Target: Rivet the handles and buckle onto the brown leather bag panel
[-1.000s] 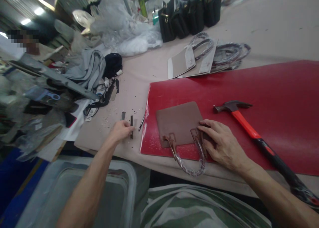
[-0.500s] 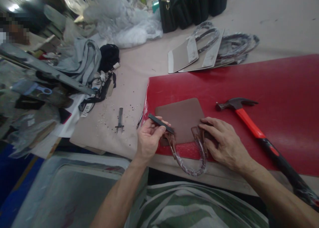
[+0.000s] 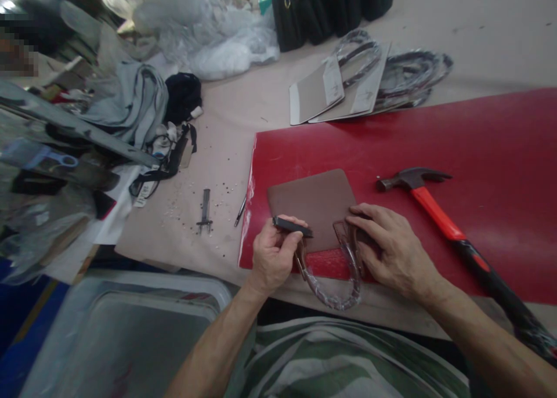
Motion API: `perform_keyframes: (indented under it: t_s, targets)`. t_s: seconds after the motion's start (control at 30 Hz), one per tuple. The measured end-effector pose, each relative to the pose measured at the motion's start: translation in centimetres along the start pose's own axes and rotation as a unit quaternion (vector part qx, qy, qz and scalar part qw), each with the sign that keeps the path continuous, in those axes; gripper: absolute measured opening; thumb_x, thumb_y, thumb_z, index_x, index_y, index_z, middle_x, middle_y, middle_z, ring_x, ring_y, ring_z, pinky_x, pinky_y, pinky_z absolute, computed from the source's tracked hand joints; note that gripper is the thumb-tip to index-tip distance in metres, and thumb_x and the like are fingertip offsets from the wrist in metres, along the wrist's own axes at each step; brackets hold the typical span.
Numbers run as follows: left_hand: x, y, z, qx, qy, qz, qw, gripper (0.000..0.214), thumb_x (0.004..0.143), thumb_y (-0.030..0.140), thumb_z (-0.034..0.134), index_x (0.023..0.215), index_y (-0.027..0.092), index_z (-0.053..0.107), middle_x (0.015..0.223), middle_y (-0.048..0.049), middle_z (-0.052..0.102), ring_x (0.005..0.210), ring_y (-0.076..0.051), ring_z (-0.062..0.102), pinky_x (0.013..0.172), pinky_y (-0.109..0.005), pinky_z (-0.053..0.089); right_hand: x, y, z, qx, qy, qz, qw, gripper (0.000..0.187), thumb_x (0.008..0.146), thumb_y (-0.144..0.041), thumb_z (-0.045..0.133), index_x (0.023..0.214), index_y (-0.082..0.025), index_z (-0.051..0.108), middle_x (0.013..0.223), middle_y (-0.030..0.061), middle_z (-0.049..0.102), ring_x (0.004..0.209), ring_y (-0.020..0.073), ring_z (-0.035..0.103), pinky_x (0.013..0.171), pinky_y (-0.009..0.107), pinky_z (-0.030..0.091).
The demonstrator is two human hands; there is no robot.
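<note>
A brown leather panel (image 3: 315, 203) lies on a red mat (image 3: 435, 148), with a plastic-wrapped brown handle (image 3: 331, 285) looping off its near edge. My left hand (image 3: 272, 256) is closed on a short dark metal punch tool (image 3: 291, 227), held over the handle's left tab. My right hand (image 3: 389, 250) lies flat with fingers spread, pressing on the handle's right tab and the panel's corner.
A claw hammer with a red and black handle (image 3: 439, 215) lies on the mat to the right. A second dark tool (image 3: 205, 209) and a thin awl (image 3: 240, 210) lie left of the mat. Panels with handles (image 3: 348, 87), black bags (image 3: 322, 9) and cloth clutter sit farther back.
My left hand picked the dark tool up from the table left of the mat and carried it right, onto the handle's left tab. My right hand stayed pressed on the panel.
</note>
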State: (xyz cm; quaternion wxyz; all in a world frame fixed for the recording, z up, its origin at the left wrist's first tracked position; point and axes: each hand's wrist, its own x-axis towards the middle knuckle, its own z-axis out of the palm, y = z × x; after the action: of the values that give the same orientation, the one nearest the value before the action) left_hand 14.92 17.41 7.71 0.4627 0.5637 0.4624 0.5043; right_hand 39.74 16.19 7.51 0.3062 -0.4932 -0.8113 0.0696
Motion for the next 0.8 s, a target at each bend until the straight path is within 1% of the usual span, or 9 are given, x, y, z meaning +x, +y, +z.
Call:
perform_keyframes:
  t_s: [0.13,0.27,0.33,0.4,0.43,0.57,0.67,0.8]
  targets:
    - [0.1,-0.1,0.2,0.001,0.008,0.004,1.000,0.018,0.095,0.029,0.067,0.108,0.019,0.063,0.105,-0.0077,0.075,0.097,-0.020,0.076,0.092,-0.035,0.063,-0.1,0.0,0.0,-0.001,-0.001,0.003,1.000,0.033,0.091,-0.016,0.054,0.123,-0.014,0.062,0.132,0.0174,0.062,0.121,0.0342,0.057,0.101,0.054,0.049]
    - [0.0,-0.2,0.2,0.014,0.000,0.009,1.000,0.018,0.095,0.027,0.065,0.110,0.018,0.062,0.106,-0.0083,0.075,0.098,-0.020,0.076,0.092,-0.035,0.063,-0.1,0.0,0.0,0.001,-0.005,0.006,1.000,0.033,0.091,-0.017,0.054,0.123,-0.013,0.062,0.132,0.0176,0.062,0.122,0.0341,0.057,0.101,0.054,0.049]
    - [0.0,-0.1,0.1,0.031,-0.007,0.019,0.999,0.017,0.096,0.025,0.064,0.111,0.018,0.061,0.106,-0.0080,0.075,0.097,-0.020,0.075,0.091,-0.034,0.063,-0.1,0.0,0.0,0.002,-0.005,0.008,1.000,0.033,0.091,-0.017,0.054,0.123,-0.014,0.062,0.132,0.0170,0.062,0.122,0.0338,0.057,0.102,0.053,0.049]
    - [0.0,0.1,0.0,0.066,-0.017,0.045,0.997,0.016,0.096,0.023,0.062,0.111,0.018,0.062,0.106,-0.0075,0.074,0.097,-0.018,0.075,0.089,-0.031,0.062,-0.1,0.0,0.0,0.003,-0.003,0.009,1.000,0.033,0.091,-0.017,0.054,0.123,-0.014,0.063,0.132,0.0165,0.062,0.122,0.0335,0.057,0.101,0.052,0.049]
    - [0.1,0.3,0.0,0.095,-0.024,0.069,0.993,0.015,0.096,0.022,0.061,0.110,0.018,0.063,0.106,-0.0073,0.074,0.097,-0.018,0.074,0.089,-0.030,0.062,-0.1,0.0,0.0,0.004,-0.003,0.009,1.000,0.034,0.090,-0.016,0.054,0.123,-0.014,0.063,0.132,0.0165,0.062,0.121,0.0333,0.057,0.101,0.052,0.049]
    - [0.4,0.8,0.0,0.205,-0.048,0.173,0.962,0.013,0.096,0.019,0.058,0.105,0.018,0.066,0.101,-0.0073,0.074,0.097,-0.017,0.072,0.089,-0.029,0.059,-0.1,0.0,0.0,0.009,-0.004,0.009,1.000,0.034,0.089,-0.016,0.055,0.122,-0.013,0.063,0.132,0.0173,0.062,0.121,0.0335,0.057,0.102,0.052,0.048]
    - [0.6,0.7,0.2,0.228,-0.041,0.195,0.953,0.013,0.098,0.019,0.055,0.107,0.018,0.064,0.099,-0.0068,0.074,0.093,-0.016,0.073,0.086,-0.027,0.059,0.0,0.0,0.0,0.013,0.000,0.008,1.000,0.033,0.090,-0.016,0.055,0.121,-0.012,0.064,0.132,0.0179,0.062,0.121,0.0338,0.057,0.101,0.052,0.048]
    - [0.4,0.2,0.6,0.262,-0.031,0.223,0.939,0.014,0.100,0.021,0.053,0.109,0.017,0.061,0.100,-0.0081,0.074,0.095,-0.017,0.072,0.086,-0.028,0.060,0.0,0.0,0.1,0.019,-0.001,0.011,1.000,0.033,0.089,-0.017,0.054,0.121,-0.012,0.064,0.131,0.0175,0.062,0.120,0.0338,0.058,0.101,0.053,0.048]
